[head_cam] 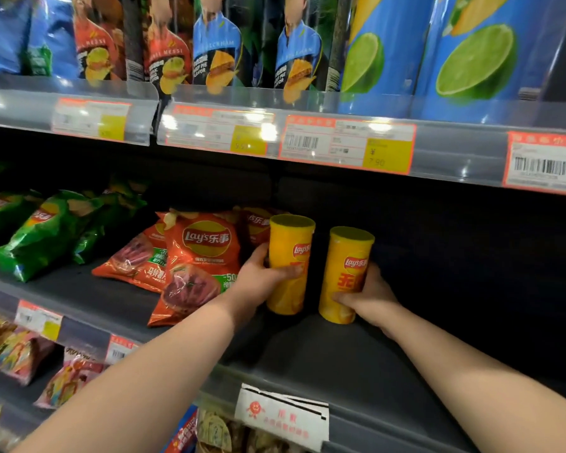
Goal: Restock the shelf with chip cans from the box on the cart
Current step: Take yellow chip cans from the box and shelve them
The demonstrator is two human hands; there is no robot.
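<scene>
The left hand (258, 276) is curled round a tall yellow cylindrical chip can (290, 256), and the right hand (371, 297) round a second yellow chip can (347, 273) just beside it. Both appear to be set upright on the dark grey shelf (307, 358). Only these two are seen placed. Bare shelf beyond the right hand is judged still to be filled. No box is seen.

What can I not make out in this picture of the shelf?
1. The box and cart: outside the head view's edges.
2. The shelf back: head view, lost in dark shadow.
3. Lower right side of the right can: head view, covered by the right hand.
4. Lower label of the left can: head view, under the left hand.
5. The left price tag: head view, print blurred.
</scene>
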